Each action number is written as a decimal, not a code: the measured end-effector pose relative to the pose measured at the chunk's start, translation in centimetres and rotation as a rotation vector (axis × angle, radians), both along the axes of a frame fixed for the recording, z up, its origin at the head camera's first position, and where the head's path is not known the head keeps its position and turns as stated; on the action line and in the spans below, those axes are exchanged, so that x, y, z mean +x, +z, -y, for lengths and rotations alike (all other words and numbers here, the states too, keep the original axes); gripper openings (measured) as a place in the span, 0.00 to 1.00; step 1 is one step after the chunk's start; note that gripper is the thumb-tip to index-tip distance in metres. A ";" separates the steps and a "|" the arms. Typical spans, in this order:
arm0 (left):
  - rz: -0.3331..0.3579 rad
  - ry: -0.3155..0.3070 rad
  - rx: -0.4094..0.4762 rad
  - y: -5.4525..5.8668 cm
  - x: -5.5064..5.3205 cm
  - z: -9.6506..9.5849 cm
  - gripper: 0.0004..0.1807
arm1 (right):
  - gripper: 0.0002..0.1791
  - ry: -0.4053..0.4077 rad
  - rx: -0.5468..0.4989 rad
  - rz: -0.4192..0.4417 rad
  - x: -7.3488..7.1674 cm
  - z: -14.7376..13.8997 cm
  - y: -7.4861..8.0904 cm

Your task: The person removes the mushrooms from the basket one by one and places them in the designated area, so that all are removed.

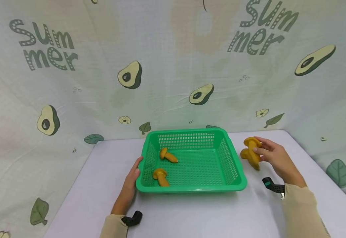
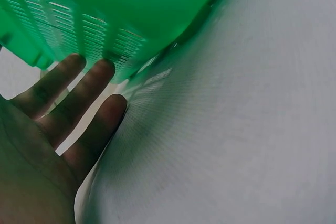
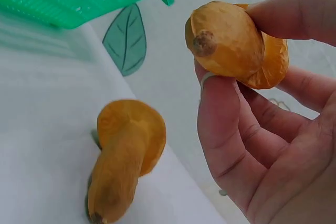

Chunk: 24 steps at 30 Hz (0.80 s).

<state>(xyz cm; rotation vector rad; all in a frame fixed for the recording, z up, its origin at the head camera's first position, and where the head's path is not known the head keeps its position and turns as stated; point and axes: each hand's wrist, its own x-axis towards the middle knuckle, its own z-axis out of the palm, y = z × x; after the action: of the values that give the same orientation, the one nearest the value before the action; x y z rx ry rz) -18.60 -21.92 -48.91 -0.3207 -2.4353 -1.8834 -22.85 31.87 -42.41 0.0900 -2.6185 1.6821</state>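
A yellow-brown mushroom (image 1: pixel 252 150) is held by the grip of the right hand (image 1: pixel 275 157), pinched between the thumb on one side and the curled fingers on the other. In the right wrist view, its stem end, marked by a brown patch, is turned toward the camera, and its cap is seen beyond; in the head view, the cap is uppermost and the stem is slanted downward. The piece is held just beside the right side of the green basket (image 1: pixel 190 189).

Below it, apart from the fingers, a second mushroom (image 3: pixel 123 161) is laid on the white surface (image 1: pixel 196 215); in the head view it is partly hidden by the held one.

The grip of the left hand (image 1: pixel 130 180) is wide: its fingers are straight and spread, and they are rested against the outside of the basket's left wall.

Inside the basket, two pieces are contained in the left part. The rear mushroom (image 1: pixel 168 155) is laid with its cap to the left and its stem to the right; the front mushroom (image 1: pixel 161 177) is laid with its stem toward the near wall.

A black device is worn at each wrist, over beige sleeves (image 1: pixel 300 211). The surface is backed by a pale cloth (image 1: pixel 167 66), printed with avocados, leaves, flowers and "summer".
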 end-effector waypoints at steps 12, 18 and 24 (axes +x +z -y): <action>-0.003 -0.011 0.019 -0.1 -0.1 0.1 0.29 | 0.39 -0.064 -0.006 0.092 -0.4 -0.9 -1.6; 0.013 -0.004 0.012 0.0 -0.1 0.0 0.29 | 0.39 -0.111 -0.017 0.112 -0.2 -1.5 -1.6; 0.000 -0.016 0.003 0.1 -0.2 0.0 0.29 | 0.42 -0.155 -0.015 0.166 -0.3 -1.9 -2.3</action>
<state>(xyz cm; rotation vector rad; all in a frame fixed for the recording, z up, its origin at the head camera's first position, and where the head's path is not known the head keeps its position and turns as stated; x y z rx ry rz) -18.78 -21.92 -48.80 -0.3403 -2.4376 -1.8927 -23.19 33.80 -44.69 -0.2577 -2.6465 1.7246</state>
